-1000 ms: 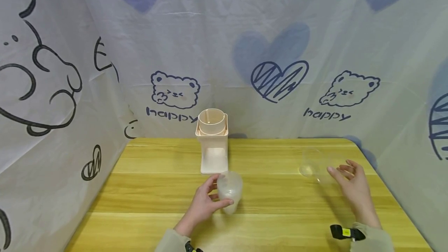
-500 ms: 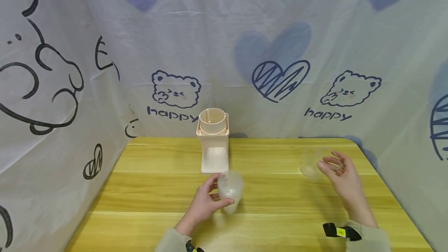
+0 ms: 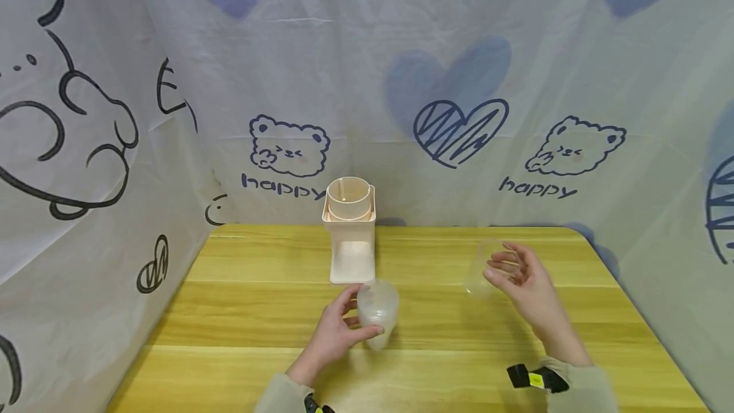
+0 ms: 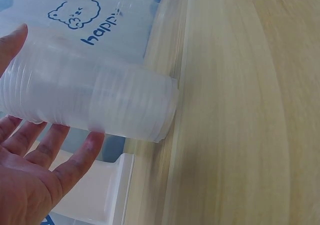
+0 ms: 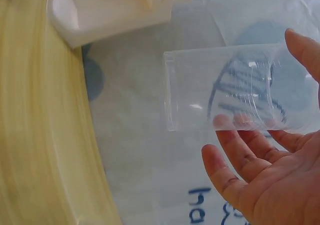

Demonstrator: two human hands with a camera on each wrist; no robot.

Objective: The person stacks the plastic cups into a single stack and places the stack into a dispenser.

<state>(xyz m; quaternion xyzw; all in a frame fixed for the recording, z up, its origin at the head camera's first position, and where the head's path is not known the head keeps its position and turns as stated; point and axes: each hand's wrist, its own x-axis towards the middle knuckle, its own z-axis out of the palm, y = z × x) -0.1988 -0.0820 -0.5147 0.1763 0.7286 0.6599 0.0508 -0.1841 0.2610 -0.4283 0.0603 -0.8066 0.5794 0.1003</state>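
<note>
My left hand grips a stack of clear plastic cups, its thumb on the near side and its fingers on the far side. In the left wrist view the nested rims of the stack lie between thumb and fingers, and its far end is at the wooden table. My right hand holds a single transparent plastic cup between thumb and fingers. The right wrist view shows this cup raised off the table, with nothing visible inside.
A beige dispenser-like stand with a round open tube on top is at the back of the wooden table, beyond the left hand. Behind it hangs a printed curtain with bears and hearts.
The right hand has moved left across the table, carrying the clear cup toward the middle. The left hand and its stack have stayed in place.
</note>
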